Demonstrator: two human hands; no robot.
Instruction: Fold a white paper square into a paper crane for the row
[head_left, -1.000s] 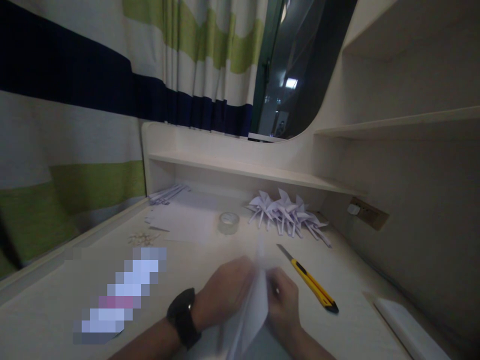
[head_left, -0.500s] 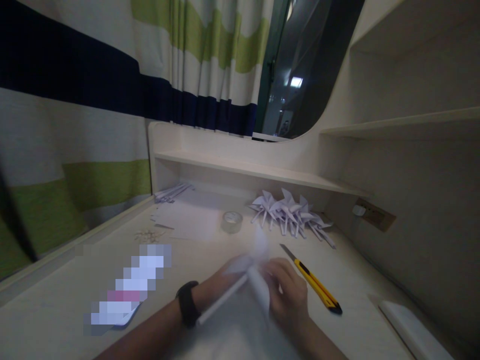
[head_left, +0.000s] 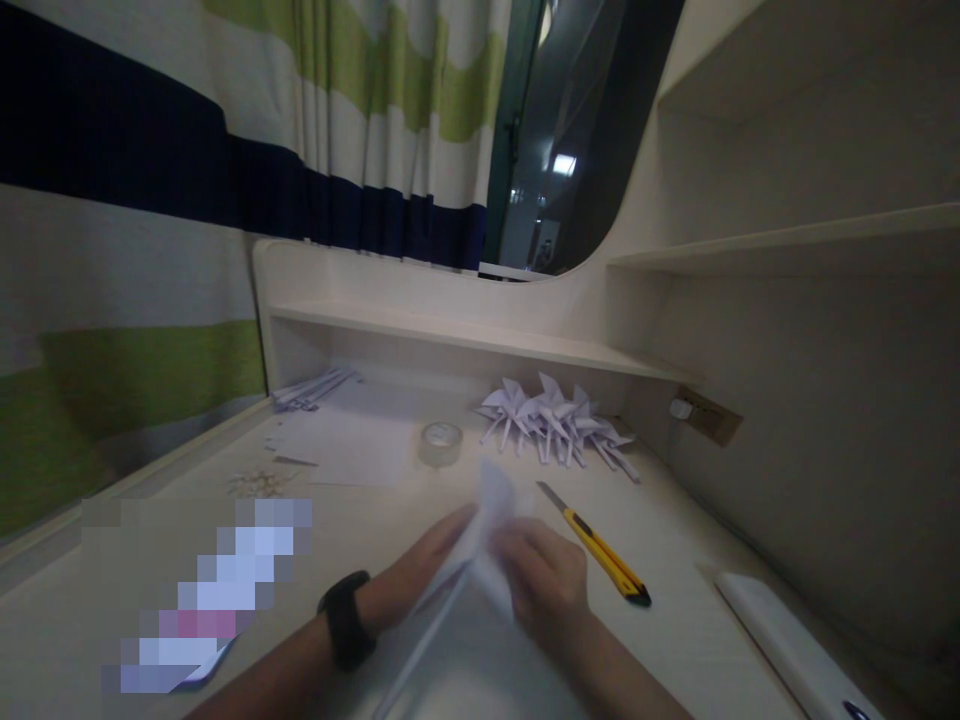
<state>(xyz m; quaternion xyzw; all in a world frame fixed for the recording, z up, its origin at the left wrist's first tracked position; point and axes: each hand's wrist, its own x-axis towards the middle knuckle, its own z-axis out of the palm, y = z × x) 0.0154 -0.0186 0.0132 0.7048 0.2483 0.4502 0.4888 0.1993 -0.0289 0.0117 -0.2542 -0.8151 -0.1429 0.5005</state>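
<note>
Near middle of the bench, head view: both hands work one sheet of white paper [head_left: 480, 560], partly folded and blurred, so its exact shape cannot be told.
Done so far: a heap of finished folded paper pieces [head_left: 559, 425] lies far right on the bench [head_left: 375, 520], under the low shelf [head_left: 465, 335]; judging from that heap, several pieces are complete.
Left to do: the sheet in hand looks only part-way folded, with a raised flap at its far end and a long crease running toward the near edge; more folds seem needed before it matches the heap.
Left hand [head_left: 420, 575]: lies low at the left of the sheet, fingers closed on the paper's left side, a black wristband [head_left: 343, 620] on the wrist.
Right hand [head_left: 544, 585]: back upward, fingers curled over and pinching the paper's right side, just beside the left hand.
Nearby things: a yellow utility knife [head_left: 600, 545] lies right of the right hand, apart from it; a roll of clear tape [head_left: 440, 442] stands farther off; flat paper sheets [head_left: 352, 450] and paper strips [head_left: 311, 390] lie far left.
</note>
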